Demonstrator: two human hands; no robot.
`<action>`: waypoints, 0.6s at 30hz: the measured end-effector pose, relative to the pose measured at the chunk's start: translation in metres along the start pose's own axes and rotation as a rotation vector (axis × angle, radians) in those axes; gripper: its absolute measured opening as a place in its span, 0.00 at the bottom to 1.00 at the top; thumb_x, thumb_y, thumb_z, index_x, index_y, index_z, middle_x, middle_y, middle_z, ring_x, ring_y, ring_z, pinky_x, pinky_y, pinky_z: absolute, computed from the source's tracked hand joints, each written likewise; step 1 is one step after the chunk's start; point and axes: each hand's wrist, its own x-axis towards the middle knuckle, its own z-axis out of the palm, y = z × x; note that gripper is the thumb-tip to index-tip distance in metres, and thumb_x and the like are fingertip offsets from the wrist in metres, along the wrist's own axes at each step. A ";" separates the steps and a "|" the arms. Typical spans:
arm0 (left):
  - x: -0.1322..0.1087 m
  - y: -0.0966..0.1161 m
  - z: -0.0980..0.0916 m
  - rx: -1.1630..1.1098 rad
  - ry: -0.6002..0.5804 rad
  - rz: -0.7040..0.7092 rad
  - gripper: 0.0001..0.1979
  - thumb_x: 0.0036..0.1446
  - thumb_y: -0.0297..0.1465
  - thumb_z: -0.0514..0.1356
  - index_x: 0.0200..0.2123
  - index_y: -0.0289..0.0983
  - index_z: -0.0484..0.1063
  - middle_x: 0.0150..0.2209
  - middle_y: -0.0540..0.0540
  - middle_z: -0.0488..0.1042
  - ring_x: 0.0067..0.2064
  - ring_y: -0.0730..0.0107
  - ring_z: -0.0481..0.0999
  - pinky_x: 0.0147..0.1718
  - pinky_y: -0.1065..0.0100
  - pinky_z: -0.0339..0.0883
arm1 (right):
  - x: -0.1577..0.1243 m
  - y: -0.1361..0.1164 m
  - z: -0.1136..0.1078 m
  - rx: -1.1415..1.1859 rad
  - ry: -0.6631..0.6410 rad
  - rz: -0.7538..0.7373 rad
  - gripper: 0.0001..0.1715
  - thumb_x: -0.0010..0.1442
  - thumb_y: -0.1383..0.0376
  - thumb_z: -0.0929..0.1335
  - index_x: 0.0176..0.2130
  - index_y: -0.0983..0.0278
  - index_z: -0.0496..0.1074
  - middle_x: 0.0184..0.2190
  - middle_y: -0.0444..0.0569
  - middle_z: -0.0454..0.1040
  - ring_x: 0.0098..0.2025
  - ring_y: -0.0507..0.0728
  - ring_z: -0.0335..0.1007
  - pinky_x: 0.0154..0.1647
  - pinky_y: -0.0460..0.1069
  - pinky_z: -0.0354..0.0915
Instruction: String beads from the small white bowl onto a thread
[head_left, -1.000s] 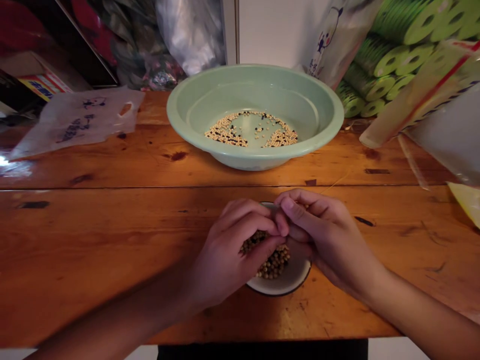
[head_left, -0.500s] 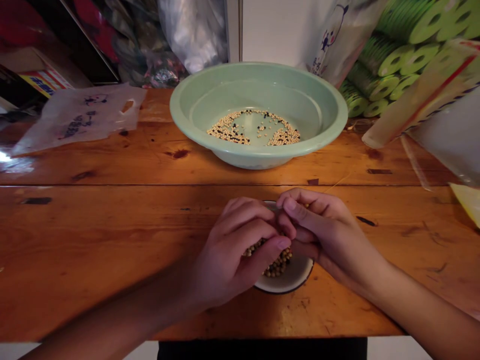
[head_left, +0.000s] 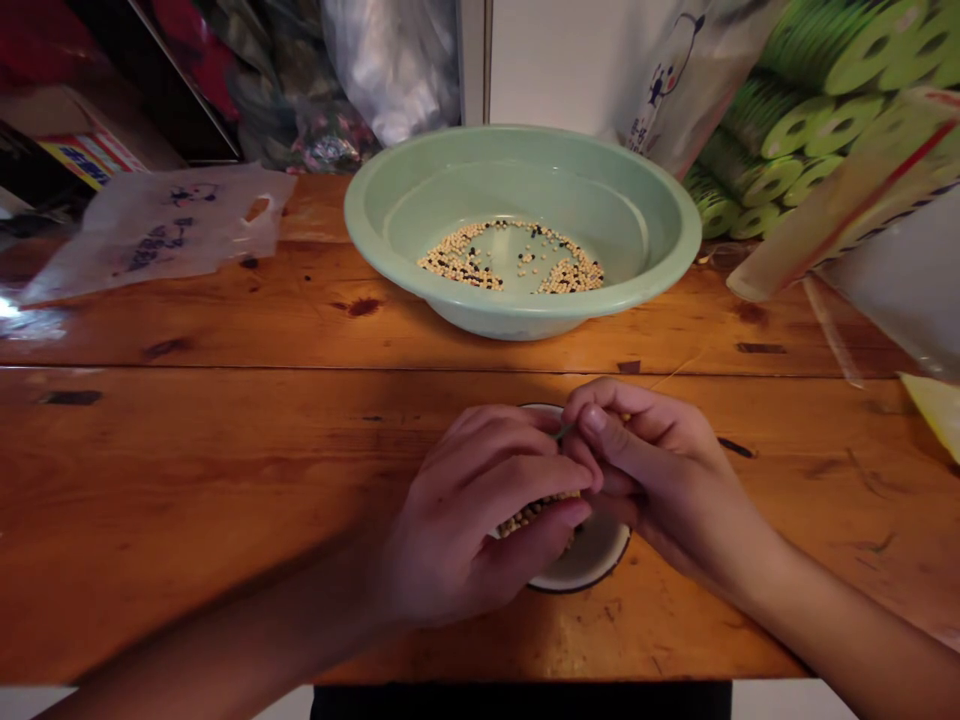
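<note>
Left hand point(head_left: 472, 520) has closed further over the pale beans point(head_left: 535, 512), hiding most of them inside a white enamel bowl point(head_left: 592, 565). Right hand's point(head_left: 667, 480) fingertips point(head_left: 592, 420) pinch a thin sliver point(head_left: 564, 432), too small to identify.

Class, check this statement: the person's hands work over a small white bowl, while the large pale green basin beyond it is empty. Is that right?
No: the head view shows the large pale green basin holding pale and dark seeds, not empty. The rest stands.
</note>
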 end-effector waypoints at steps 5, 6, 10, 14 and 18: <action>-0.001 0.000 0.001 -0.040 0.006 -0.022 0.06 0.56 0.23 0.62 0.39 0.36 0.72 0.34 0.45 0.77 0.41 0.67 0.76 0.47 0.60 0.72 | -0.001 0.002 -0.002 -0.079 0.009 -0.104 0.07 0.61 0.63 0.69 0.32 0.63 0.74 0.19 0.41 0.68 0.17 0.45 0.55 0.15 0.41 0.50; -0.001 0.000 0.002 -0.049 0.004 -0.032 0.07 0.56 0.23 0.62 0.39 0.36 0.72 0.34 0.45 0.77 0.42 0.67 0.76 0.47 0.60 0.72 | -0.001 0.002 -0.002 -0.103 0.022 -0.120 0.07 0.61 0.63 0.69 0.32 0.63 0.74 0.19 0.42 0.69 0.18 0.46 0.57 0.15 0.41 0.51; -0.002 0.000 0.002 -0.078 -0.010 -0.060 0.07 0.55 0.24 0.63 0.38 0.35 0.73 0.36 0.43 0.76 0.47 0.62 0.75 0.47 0.59 0.71 | -0.003 0.001 -0.001 -0.172 0.070 -0.163 0.07 0.61 0.63 0.70 0.31 0.63 0.74 0.19 0.43 0.70 0.20 0.47 0.61 0.17 0.41 0.54; -0.003 0.001 0.001 -0.106 -0.034 -0.091 0.06 0.55 0.24 0.63 0.38 0.35 0.73 0.38 0.43 0.73 0.45 0.64 0.74 0.45 0.61 0.71 | -0.003 0.000 0.001 -0.169 0.078 -0.180 0.06 0.61 0.64 0.70 0.31 0.63 0.74 0.20 0.43 0.71 0.19 0.47 0.61 0.17 0.41 0.54; -0.005 0.002 -0.001 -0.085 -0.009 -0.120 0.08 0.56 0.20 0.61 0.38 0.36 0.73 0.41 0.45 0.68 0.45 0.69 0.71 0.45 0.67 0.70 | -0.001 0.002 -0.001 -0.121 0.047 -0.149 0.06 0.61 0.65 0.69 0.32 0.63 0.74 0.19 0.42 0.69 0.18 0.45 0.56 0.16 0.40 0.50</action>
